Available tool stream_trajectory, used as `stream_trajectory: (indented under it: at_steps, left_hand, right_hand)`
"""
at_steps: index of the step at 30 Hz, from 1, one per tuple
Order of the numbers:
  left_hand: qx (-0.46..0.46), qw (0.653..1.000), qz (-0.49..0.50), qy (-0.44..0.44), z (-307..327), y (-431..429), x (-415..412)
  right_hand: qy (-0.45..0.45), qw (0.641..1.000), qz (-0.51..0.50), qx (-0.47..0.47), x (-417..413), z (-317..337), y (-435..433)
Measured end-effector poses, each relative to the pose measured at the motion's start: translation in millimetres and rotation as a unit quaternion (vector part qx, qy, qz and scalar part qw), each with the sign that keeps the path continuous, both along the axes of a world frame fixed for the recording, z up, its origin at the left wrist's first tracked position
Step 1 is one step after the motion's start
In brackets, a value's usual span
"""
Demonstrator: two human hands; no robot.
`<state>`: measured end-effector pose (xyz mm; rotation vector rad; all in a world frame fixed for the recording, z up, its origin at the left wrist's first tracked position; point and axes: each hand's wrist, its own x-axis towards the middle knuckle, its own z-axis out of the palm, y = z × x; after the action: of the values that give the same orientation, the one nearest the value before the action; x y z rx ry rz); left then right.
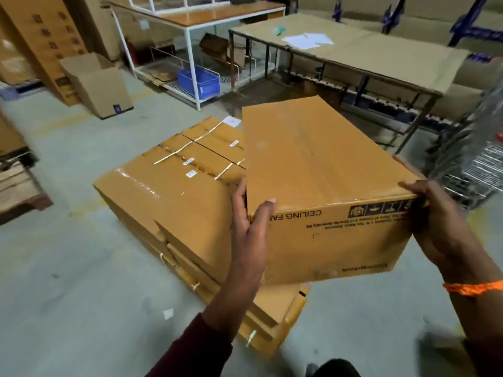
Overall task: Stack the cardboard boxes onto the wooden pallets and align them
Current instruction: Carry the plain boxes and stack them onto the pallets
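I hold a brown cardboard box printed "CEILING FAN" upside down, raised above the right side of a stack of similar taped boxes. My left hand grips its near left corner, thumb on top. My right hand grips its near right corner; an orange band sits on that wrist. The stack is several layers high and stands on the floor; whatever it rests on is hidden. The held box is tilted, its far end higher.
A cardboard-topped table with papers stands behind to the right. A white-framed table with a blue crate under it is at the back. An open carton sits back left, a wooden pallet at left, a wire cage at right.
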<state>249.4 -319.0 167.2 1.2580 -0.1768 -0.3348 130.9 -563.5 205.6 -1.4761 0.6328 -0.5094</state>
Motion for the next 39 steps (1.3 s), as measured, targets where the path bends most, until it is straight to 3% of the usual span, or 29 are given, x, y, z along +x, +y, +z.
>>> stream_trajectory:
  at_steps: [4,10,15,23,27,34,39]
  left_hand:
    - [0.003,0.999,0.046,0.012,-30.1,-97.0,9.2]
    - [0.041,0.98,0.179,0.083,-71.9,-240.4,9.5]
    - [0.069,0.96,0.255,0.089,-94.4,-306.8,14.6]
    - [0.113,0.958,0.228,0.129,-127.9,-351.9,28.0]
    - [0.116,0.957,0.21,0.163,-149.5,-356.4,24.1]
    - [0.209,0.917,0.199,0.276,-195.1,-353.6,12.5]
    - [0.259,0.899,0.18,0.303,-214.6,-342.7,16.0]
  right_hand:
    - [0.023,0.999,0.017,0.03,30.8,-36.6,-103.3]
    - [0.081,0.984,0.154,0.035,111.6,-83.9,-258.1]
    - [0.112,0.952,0.28,0.054,177.2,-112.8,-336.8]
    - [0.141,0.927,0.328,0.118,224.2,-163.5,-397.9]
    - [0.184,0.912,0.351,0.106,244.1,-200.1,-405.9]
    - [0.301,0.854,0.425,0.017,240.6,-252.0,-381.6]
    - [0.347,0.833,0.429,0.04,231.4,-279.9,-377.7]
